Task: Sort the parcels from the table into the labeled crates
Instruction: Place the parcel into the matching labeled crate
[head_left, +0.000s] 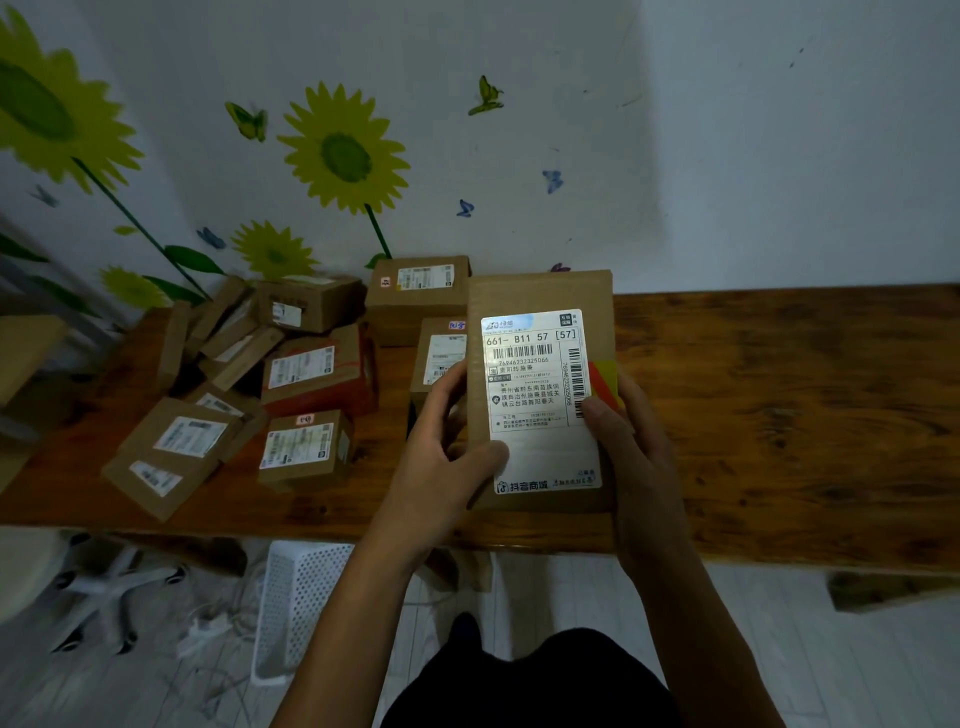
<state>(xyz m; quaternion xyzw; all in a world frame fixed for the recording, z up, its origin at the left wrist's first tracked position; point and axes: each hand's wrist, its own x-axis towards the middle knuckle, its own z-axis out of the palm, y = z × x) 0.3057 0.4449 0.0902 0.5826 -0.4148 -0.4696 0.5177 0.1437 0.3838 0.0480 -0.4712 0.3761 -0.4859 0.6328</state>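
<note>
Holding one parcel (540, 395) up above the table (779, 415), label facing cam. L hand (441, 452) gripped its left edge, thumb curled onto the white shipping label (537, 400); R hand (628, 447) gripped the right edge, thumb pressed on the barcode side. Label read "661- B11 57 [57]". Red-yellow sticker (605, 384) beside R thumb. Other parcels (270, 384) lay piled on the table's left part, well apart from the held one, some tilted. White perforated basket (296, 608) stood on the floor under the table edge. Sunflower decals (343, 150) on wall behind.
</note>
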